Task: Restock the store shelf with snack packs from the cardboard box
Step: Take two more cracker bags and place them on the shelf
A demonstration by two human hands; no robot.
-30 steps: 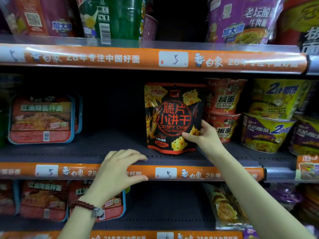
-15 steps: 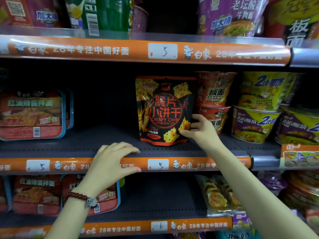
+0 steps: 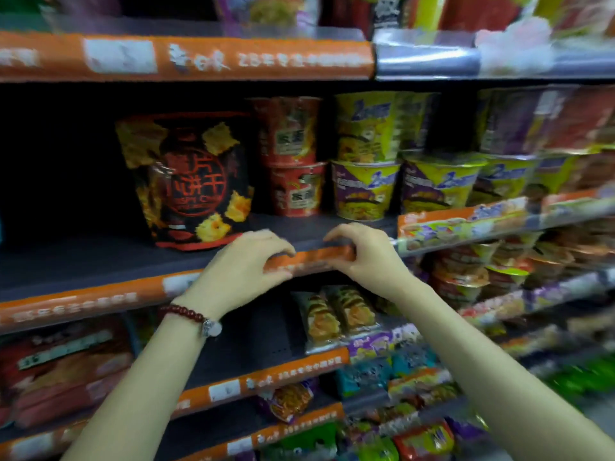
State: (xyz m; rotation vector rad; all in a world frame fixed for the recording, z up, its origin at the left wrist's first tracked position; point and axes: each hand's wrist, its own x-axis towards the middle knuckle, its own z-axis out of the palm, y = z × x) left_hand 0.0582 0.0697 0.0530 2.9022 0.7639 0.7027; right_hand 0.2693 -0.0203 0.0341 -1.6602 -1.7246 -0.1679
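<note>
Black and orange, a snack pack (image 3: 186,181) is stood upright on the shelf (image 3: 100,257), beside red noodle cups (image 3: 293,158). The shelf's front edge below it is touched by the left hand (image 3: 243,267) and right hand (image 3: 362,251), fingers curled, nothing gripped.

The snack pack (image 3: 186,181) stands upright on the shelf (image 3: 83,261), left of the stacked noodle cups (image 3: 293,158). Both hands, the left hand (image 3: 239,271) and the right hand (image 3: 366,254), rest on the shelf's front edge, before the pack.
</note>
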